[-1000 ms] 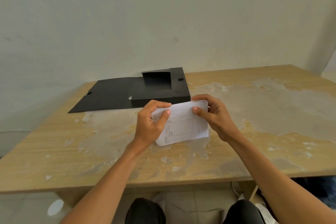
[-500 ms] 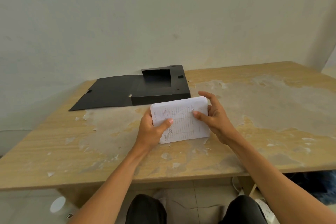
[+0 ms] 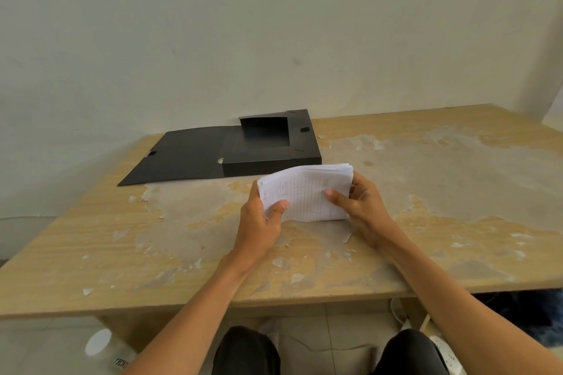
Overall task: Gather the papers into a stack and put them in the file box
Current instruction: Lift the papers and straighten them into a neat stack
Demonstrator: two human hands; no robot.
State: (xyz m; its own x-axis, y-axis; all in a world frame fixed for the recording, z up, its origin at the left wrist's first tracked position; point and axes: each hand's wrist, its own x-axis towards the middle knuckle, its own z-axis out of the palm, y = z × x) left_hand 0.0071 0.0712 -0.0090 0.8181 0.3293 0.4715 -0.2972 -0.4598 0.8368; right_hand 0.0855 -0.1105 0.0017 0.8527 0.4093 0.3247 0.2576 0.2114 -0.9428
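A stack of white lined papers [image 3: 307, 192] stands on its lower edge on the wooden table [image 3: 441, 192], tilted toward me. My left hand [image 3: 259, 219] grips its left side with the thumb on the front sheet. My right hand [image 3: 359, 207] holds the right side, thumb on the front as well. Just behind the papers lies the black file box [image 3: 268, 149], open, with its lid flap spread flat to the left.
The table's veneer is worn and flaking, with pale patches in the middle and right. A grey wall rises right behind the table. Under the table I see my knees, a white cable and a white round object on the floor at left.
My left fingers came off the stack's top edge and now hold its left side. The stack's top has risen and sits closer to the box.
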